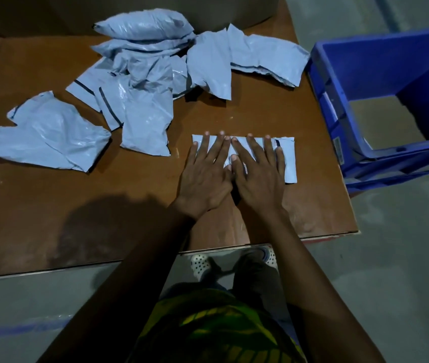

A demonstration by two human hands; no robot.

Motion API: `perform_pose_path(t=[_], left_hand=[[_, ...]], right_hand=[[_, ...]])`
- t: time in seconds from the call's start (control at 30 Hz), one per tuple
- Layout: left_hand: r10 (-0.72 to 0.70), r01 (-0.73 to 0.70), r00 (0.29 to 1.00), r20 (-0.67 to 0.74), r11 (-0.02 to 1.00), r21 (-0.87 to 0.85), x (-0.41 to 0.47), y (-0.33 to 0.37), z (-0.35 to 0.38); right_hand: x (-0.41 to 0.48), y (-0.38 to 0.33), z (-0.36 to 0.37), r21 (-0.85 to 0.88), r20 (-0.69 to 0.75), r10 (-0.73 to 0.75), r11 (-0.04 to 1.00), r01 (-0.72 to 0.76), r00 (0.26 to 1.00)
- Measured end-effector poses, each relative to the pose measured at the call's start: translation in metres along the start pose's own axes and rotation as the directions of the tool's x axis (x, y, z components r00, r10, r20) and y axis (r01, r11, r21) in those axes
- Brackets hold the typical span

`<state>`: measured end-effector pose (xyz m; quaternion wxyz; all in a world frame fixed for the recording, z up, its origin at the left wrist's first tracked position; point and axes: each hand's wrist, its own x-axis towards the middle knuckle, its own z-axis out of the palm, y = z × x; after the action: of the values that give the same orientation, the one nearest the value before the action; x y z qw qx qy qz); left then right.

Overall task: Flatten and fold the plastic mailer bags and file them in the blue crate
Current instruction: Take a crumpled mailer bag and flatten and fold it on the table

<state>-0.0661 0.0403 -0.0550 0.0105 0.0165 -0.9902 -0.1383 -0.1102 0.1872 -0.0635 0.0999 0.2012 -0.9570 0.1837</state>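
On the brown wooden table [50, 218] a folded, pale grey-blue plastic mailer bag [288, 158] lies as a flat rectangular strip near the right edge, and both hands press down on it side by side. The left hand [205, 176] lies palm down with its fingers spread and stretched forward, the fingertips reaching the strip's far edge; the right hand [259, 176] lies the same way just beside it, fingers apart and flat, gripping nothing, with the thumbs of the two hands meeting over the middle of the strip. The right end of the bag shows uncovered beyond the right hand. To the right of the table, close to the folded bag, stands a blue plastic crate [339, 106] with an open top; whether anything is filed in it cannot be told. Farther back and to the left lies a loose heap of crumpled grey-blue mailer bags [140, 74], some puffed, some overlapping, a few with dark strips along an edge. One crumpled bag [43, 134] lies apart at the table's left, and another pair of creased bags [260, 56] lies at the far right near the crate.
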Motion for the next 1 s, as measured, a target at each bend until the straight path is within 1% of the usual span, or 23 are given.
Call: perform_pose_path(t=[0.07,0.13,0.27,0.33,0.4,0.47,0.53,0.57,0.6,0.67,0.7,0.77,0.83,0.9,0.93,0.97,1.0], left_hand=[[-0.01,0.014,0.999,0.051,0.996,-0.089,0.004,-0.005,0.001],[0.008,-0.005,1.0,0.025,0.993,-0.119,0.003,-0.008,0.004],[0.001,-0.001,0.995,-0.096,1.0,0.002,-0.001,0.002,0.013],[-0.003,0.006,0.994,-0.108,1.0,0.025,-0.002,0.004,0.014],[0.013,-0.008,0.993,-0.113,0.999,0.043,-0.003,0.003,0.012],[0.02,-0.014,0.996,-0.087,0.997,0.074,-0.001,0.001,0.011],[-0.008,0.016,0.997,-0.078,0.995,0.098,-0.003,0.0,0.01],[-0.04,0.047,0.995,-0.093,0.996,0.076,-0.008,0.001,0.008],[-0.081,0.084,0.99,-0.118,0.996,0.023,-0.015,0.002,0.007],[-0.149,0.121,0.967,-0.206,0.982,-0.145,-0.035,0.004,0.002],[-0.157,0.097,0.955,-0.251,0.967,-0.236,-0.045,0.005,0.0],[-0.139,0.005,0.937,-0.32,0.923,-0.385,-0.059,0.006,-0.004],[-0.156,-0.027,0.931,-0.331,0.873,-0.486,-0.065,0.006,-0.007],[-0.183,-0.022,0.925,-0.332,0.849,-0.528,-0.068,0.005,-0.011],[-0.186,-0.027,0.919,-0.347,0.85,-0.525,-0.069,0.003,-0.014],[-0.185,-0.039,0.91,-0.371,0.852,-0.521,-0.07,0.0,-0.017],[-0.188,-0.056,0.896,-0.402,0.85,-0.523,-0.07,-0.003,-0.022]], right_hand=[[0.0,0.001,0.001,0.042,0.007,0.013,0.999,-0.014,1.0],[-0.002,0.001,0.002,0.03,0.013,0.016,0.999,-0.016,1.0],[-0.002,-0.003,0.004,-0.069,0.062,0.011,0.998,-0.006,0.998],[-0.002,-0.004,0.003,-0.094,0.068,0.014,0.996,-0.007,0.998],[-0.002,-0.005,0.001,-0.102,0.105,0.019,0.995,-0.008,0.994],[0.0,-0.003,-0.005,-0.061,0.165,-0.01,0.998,0.02,0.986],[0.0,0.004,-0.019,0.041,0.193,-0.076,0.997,0.07,0.978],[-0.005,0.009,-0.028,0.077,0.161,-0.091,0.994,0.08,0.983],[-0.013,0.015,-0.037,0.083,0.102,-0.074,0.994,0.065,0.992],[-0.035,0.027,-0.052,0.105,-0.018,0.036,0.994,-0.034,0.999],[-0.044,0.034,-0.056,0.154,-0.043,0.087,0.985,-0.08,0.995],[-0.056,0.046,-0.058,0.288,-0.016,0.135,0.949,-0.125,0.991],[-0.058,0.054,-0.058,0.383,0.044,0.109,0.916,-0.117,0.993],[-0.055,0.058,-0.059,0.442,0.082,0.086,0.89,-0.113,0.993],[-0.054,0.059,-0.06,0.456,0.079,0.08,0.883,-0.107,0.994],[-0.054,0.058,-0.062,0.463,0.052,0.076,0.881,-0.091,0.996],[-0.053,0.057,-0.065,0.463,-0.004,0.069,0.884,-0.06,0.998]])
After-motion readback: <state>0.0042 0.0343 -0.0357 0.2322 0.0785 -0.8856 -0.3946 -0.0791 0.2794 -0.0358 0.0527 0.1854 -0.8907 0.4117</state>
